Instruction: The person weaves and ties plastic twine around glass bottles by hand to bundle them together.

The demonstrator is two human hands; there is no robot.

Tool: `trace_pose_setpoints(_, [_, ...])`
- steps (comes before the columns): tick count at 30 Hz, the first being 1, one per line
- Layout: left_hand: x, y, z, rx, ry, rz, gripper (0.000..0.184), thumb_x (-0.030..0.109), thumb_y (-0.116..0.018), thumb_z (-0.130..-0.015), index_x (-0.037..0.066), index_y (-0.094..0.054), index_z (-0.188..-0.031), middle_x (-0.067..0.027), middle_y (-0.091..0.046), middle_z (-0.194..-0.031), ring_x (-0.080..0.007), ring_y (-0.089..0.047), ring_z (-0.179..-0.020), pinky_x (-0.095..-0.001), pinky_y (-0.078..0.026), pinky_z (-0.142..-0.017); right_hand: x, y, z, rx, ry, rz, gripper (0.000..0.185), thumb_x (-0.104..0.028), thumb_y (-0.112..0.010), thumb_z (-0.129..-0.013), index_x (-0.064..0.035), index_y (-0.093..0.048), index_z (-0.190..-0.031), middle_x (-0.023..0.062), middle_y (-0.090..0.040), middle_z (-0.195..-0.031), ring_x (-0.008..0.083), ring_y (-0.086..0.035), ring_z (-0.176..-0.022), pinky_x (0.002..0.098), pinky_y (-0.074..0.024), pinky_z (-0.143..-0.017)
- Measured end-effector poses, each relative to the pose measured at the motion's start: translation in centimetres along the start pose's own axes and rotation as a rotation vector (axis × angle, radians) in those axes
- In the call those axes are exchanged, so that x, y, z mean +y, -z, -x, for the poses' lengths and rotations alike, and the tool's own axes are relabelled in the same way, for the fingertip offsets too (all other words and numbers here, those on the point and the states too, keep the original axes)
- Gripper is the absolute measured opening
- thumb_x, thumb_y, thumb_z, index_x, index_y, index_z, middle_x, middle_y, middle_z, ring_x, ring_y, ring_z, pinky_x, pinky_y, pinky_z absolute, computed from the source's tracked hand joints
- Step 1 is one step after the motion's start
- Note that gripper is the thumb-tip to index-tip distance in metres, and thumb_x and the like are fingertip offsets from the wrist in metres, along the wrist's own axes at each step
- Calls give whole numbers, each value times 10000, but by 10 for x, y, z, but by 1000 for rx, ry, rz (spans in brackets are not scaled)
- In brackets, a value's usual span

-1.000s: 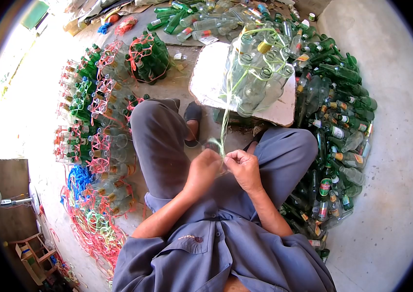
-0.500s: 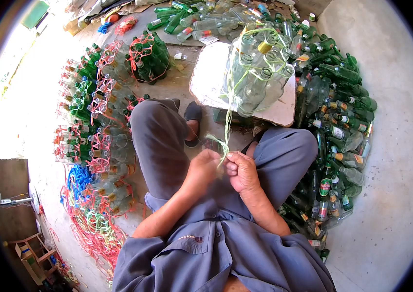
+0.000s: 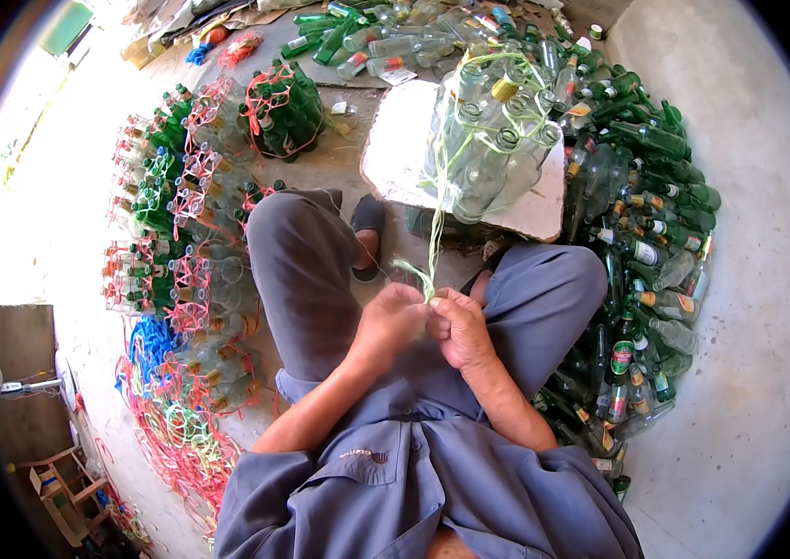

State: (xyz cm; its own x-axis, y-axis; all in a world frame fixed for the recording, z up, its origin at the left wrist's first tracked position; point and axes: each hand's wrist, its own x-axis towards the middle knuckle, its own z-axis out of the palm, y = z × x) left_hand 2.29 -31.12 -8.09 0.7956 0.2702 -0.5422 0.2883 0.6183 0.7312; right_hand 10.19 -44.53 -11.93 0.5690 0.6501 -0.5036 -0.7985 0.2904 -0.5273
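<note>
My left hand (image 3: 389, 326) and my right hand (image 3: 458, 326) meet above my lap, both closed on the pale green string (image 3: 436, 244). A frayed end of it sticks up between them. The string runs taut up to a bundle of clear bottles (image 3: 490, 154), standing upright and wound round their necks with the same string. Under the bundle is a white board (image 3: 397, 140). My left hand is slightly blurred, and its fingertips are partly hidden.
Loose green and clear bottles (image 3: 660, 224) lie heaped on the right. Bottle bundles tied with red string (image 3: 204, 196) stand on the left, near a tangle of coloured string (image 3: 181, 438). Another green bundle (image 3: 285, 107) stands at the upper left.
The hands have stayed close together on the string while their fingers shifted. Compared with the earliest frame, the frayed end stands out more clearly above them. The bottle bundle has not moved.
</note>
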Motion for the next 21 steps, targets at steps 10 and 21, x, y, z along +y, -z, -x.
trace_pose_setpoints(10, [2, -5, -4, 120, -26, -67, 113, 130, -716, -885, 64, -625, -887, 63, -514, -653, -3, -337, -457, -192, -228, -397, 7, -14, 2, 78, 133, 40, 70, -73, -596, -908, -22, -627, -945, -56, -500, -659, 31, -409, -534, 192, -310, -473])
trace_pose_setpoints(21, [7, -1, -3, 100, -44, -151, 132, 114, -673, -865, -10, -648, -900, -30, -649, -785, -85, -584, -660, -233, -465, -571, 7, -12, 7, 70, 202, 211, 106, -82, -619, -917, -24, -669, -990, -70, -514, -671, 17, -414, -550, 181, -307, -496])
